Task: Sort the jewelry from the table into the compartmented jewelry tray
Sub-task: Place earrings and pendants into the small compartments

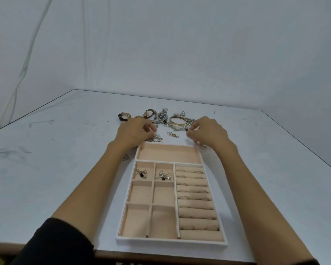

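The pink jewelry tray [172,242] with a white rim lies in front of me. Its two small upper-left compartments hold silver earrings [141,174] and a second earring pair [163,175]. Several rings [191,172] sit in the ring rolls on the right. Beyond the tray lie a steel watch [162,116], two strap watches [149,113], a gold bangle [178,120], silver chains [180,128] and a small loose piece [172,134]. My left hand [136,131] hovers with curled fingers beside a silver cluster [156,139]. My right hand [207,132] pinches a small pale piece.
A third strap watch [124,116] lies at the pile's left end. The pale table [65,159] has scuff marks, and its front edge runs just below the tray. A wrinkled white backdrop [161,44] hangs behind the table.
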